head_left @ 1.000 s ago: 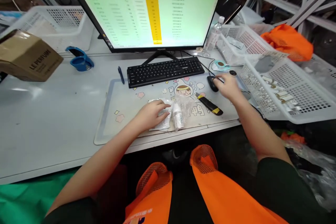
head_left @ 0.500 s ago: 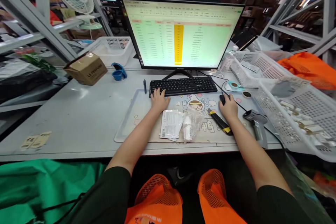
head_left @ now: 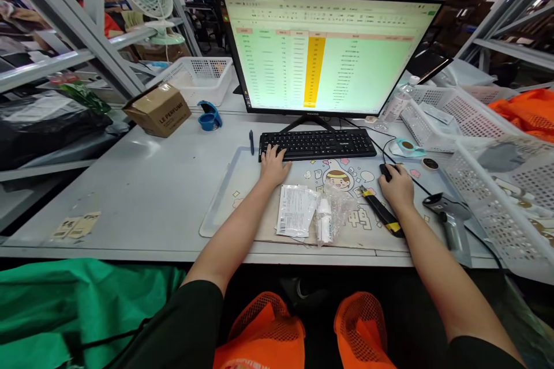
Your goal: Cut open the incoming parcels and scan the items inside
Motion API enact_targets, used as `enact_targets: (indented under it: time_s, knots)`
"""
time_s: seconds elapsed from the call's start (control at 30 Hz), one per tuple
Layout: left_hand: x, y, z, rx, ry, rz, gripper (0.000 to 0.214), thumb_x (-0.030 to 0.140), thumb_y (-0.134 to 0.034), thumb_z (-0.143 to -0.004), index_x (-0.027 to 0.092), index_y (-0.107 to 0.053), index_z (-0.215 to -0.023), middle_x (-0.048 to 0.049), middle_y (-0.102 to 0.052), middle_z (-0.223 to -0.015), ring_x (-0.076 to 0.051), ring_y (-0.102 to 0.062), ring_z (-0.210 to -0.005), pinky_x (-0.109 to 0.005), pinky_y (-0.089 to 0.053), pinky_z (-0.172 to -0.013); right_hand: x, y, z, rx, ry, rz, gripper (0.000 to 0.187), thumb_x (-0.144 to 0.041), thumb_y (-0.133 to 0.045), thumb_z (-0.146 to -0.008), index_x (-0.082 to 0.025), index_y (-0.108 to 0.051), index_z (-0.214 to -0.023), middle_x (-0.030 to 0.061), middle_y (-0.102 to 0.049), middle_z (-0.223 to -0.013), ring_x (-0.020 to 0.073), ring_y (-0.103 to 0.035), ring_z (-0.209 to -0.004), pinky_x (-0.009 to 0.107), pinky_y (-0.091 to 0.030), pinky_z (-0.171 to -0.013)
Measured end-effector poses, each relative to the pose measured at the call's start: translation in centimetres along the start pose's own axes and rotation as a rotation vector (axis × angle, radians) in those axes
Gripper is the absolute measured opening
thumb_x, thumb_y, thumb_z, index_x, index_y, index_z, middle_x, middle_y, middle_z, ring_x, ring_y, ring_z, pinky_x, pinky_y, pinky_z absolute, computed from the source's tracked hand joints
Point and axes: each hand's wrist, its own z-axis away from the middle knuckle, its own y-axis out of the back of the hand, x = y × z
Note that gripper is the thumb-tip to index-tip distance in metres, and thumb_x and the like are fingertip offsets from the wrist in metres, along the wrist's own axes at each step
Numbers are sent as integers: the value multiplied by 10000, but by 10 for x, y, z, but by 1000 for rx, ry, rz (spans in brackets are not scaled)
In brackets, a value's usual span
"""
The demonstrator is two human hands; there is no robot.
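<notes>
Head view, 1 desk (head_left: 130,184) seen from above the lap. I count 2 hands at work. The left hand (head_left: 274,164) lies flat, palm down, fingers slightly spread, with its fingertips on the left end of the 1 black keyboard (head_left: 320,144). The right hand (head_left: 398,187) is cupped over the 1 black mouse (head_left: 385,171), whose front end alone shows past the knuckles. The mouse sits on the printed desk mat (head_left: 234,184), right of the keyboard. Between the 2 forearms I see 3 loose items on the mat: 1 white labelled packet (head_left: 296,216), 1 small white bottle (head_left: 324,226) inside a clear bag just beside it, and 1 black-and-yellow utility knife (head_left: 381,214) touching the right wrist. 1 grey barcode scanner (head_left: 448,216) lies near the right forearm. 1 monitor (head_left: 329,52) showing a spreadsheet with 1 yellow column stands behind the keyboard, and 1 blue pen (head_left: 251,142) lies just left of it. At left stand 1 cardboard box (head_left: 158,109), 1 blue tape dispenser (head_left: 210,117) and 1 white basket (head_left: 194,76); at right I count at least 2 more white baskets (head_left: 506,196).
</notes>
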Motion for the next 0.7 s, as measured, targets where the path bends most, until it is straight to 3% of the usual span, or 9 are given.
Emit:
enact_targets:
  time_s: [0.37, 0.7]
  knots:
    - [0, 1, 1, -22, 3, 36, 628, 420, -532, -1044, 170, -506, -1619, -153, -329, -1771, -371, -155, -1698, -625, -140, -1383, 3, -1, 0, 7, -72, -45, 585, -336, -538, -904, -81, -738, -1391, 256, -616, -1493, 398, -594, -1314, 556, -484, -1141]
    - [-1, 2, 2, -22, 1, 41, 630, 414, -534, -1040, 164, -505, -1618, -155, -329, -1771, -370, -161, -1696, -626, -134, -1384, 3, -3, 1, 46, -45, -69, 593, -333, -531, -882, -71, -752, -1366, 263, -634, -1466, 388, -607, -1295, 544, -490, -1135]
